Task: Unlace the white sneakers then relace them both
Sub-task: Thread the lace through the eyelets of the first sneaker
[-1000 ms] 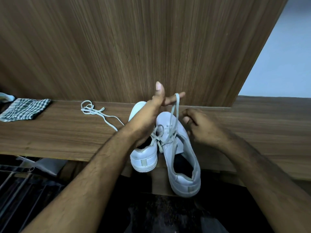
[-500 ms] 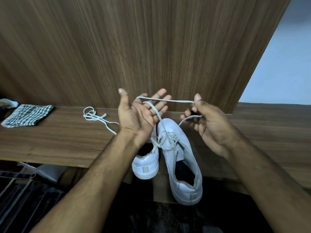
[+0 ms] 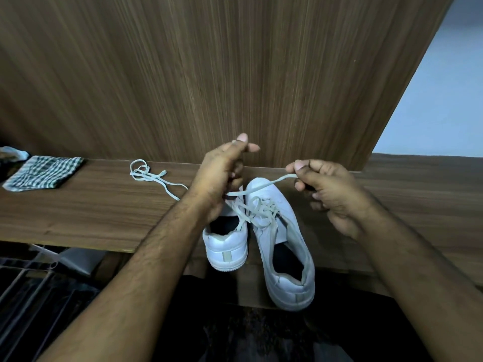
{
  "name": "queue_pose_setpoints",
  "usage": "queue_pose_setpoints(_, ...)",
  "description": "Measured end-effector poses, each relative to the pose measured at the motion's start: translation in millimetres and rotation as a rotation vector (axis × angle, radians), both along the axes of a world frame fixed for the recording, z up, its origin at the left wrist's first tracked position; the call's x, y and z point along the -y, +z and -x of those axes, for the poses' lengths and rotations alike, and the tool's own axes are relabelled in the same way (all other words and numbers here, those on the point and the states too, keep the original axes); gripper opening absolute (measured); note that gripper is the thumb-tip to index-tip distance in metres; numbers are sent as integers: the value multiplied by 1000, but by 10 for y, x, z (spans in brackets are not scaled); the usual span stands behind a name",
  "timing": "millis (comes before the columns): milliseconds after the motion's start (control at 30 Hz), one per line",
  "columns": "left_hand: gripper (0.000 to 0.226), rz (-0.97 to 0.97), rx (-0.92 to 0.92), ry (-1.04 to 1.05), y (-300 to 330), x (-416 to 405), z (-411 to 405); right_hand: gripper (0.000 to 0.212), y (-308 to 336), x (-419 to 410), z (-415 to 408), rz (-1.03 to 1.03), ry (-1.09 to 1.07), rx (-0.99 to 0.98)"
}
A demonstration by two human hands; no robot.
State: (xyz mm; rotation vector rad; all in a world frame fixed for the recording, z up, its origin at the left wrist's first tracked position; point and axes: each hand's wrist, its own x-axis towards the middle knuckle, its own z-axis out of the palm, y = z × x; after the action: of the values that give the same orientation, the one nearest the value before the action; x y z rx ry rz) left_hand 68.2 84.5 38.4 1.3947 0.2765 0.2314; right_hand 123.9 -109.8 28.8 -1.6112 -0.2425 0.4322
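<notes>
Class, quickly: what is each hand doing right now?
Left hand: curled, pinching the shoelace of the right-hand sneaker.
Right hand: pinching the same shoelace's other end.

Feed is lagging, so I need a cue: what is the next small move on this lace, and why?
Probably draw the lace further out with the right hand: it pinches a taut end, the left hand grips the other, and loose crossings remain on the right sneaker.
</notes>
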Motion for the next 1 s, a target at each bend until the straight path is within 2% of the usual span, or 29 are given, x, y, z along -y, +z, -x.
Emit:
queue_pose_setpoints(100, 47, -340, -86, -266, -55, 7, 85, 17, 35, 8, -11, -201, -3, -100)
queue_pose_setpoints(200, 37, -520, -169, -417, -72, 52, 140, 15, 43, -3, -11, -219, -21, -88)
queue_pose_setpoints(267, 34, -512, -194, -381, -58, 65, 133, 16, -8, -7, -27, -117, -35, -9)
queue_pose_setpoints(367, 35, -509, -200, -281, -82, 5, 90, 22, -141, 7, -78, 207, -73, 235)
queue_pose_setpoints(433, 29, -478, -143, -231, -103, -26, 60, 22, -211, 4, -108, 376, -57, 374)
queue_pose_setpoints(600, 39, -89, -23, -255, -94, 42, 42, 9, -230, -66, -102, 383, 51, 401)
queue_pose_setpoints(667, 44, -45, -23, -271, -85, 124, 50, 11, -211, -77, -58, 429, 132, 441)
queue_pose_setpoints(800, 35, -122, -10, -185, -102, 162, 5, 26, -208, -77, -12, 600, 261, 478)
queue_pose_setpoints(1000, 41, -375, 37, -296, -256, 117, 5, 24, -233, -97, -6, 661, 297, 505)
